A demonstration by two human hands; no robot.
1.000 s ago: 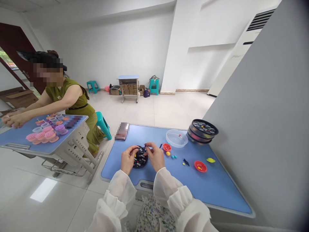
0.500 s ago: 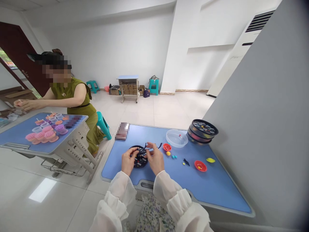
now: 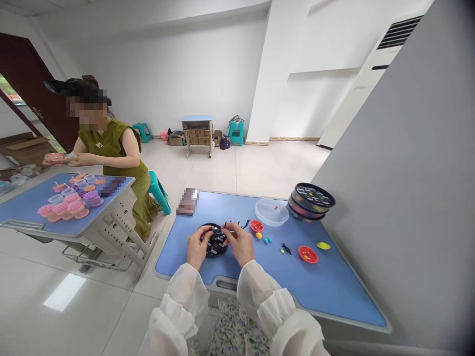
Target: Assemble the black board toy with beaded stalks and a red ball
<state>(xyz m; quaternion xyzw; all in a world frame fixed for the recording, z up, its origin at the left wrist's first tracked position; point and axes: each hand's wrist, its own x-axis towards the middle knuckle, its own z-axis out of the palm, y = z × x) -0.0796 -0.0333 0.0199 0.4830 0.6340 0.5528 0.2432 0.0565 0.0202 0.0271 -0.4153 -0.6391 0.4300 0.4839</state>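
Observation:
Over a round black tray (image 3: 214, 247) on the blue desk, my left hand (image 3: 198, 244) pinches small black pieces between thumb and fingers. My right hand (image 3: 238, 242) is closed just to the right, its fingertips on thin black pieces above the tray. Dark strips stick out beyond the right fingers. The exact shape of the held pieces is too small to tell. Right of the hands lie a red bowl (image 3: 256, 226), an orange ball (image 3: 259, 236) and small blue balls (image 3: 267, 241).
A clear round dish (image 3: 271, 212) and stacked black-rimmed round containers (image 3: 311, 201) stand at the back right. Another red bowl (image 3: 308, 254), a yellow piece (image 3: 323, 245) and a black piece (image 3: 286, 248) lie nearer. A phone (image 3: 188, 201) is at the back left. A person (image 3: 111, 148) sits at another desk.
My right fingers have closed in slightly towards the left, and the black strips have shifted. The seated person's hands have moved right and now hold a pinkish item.

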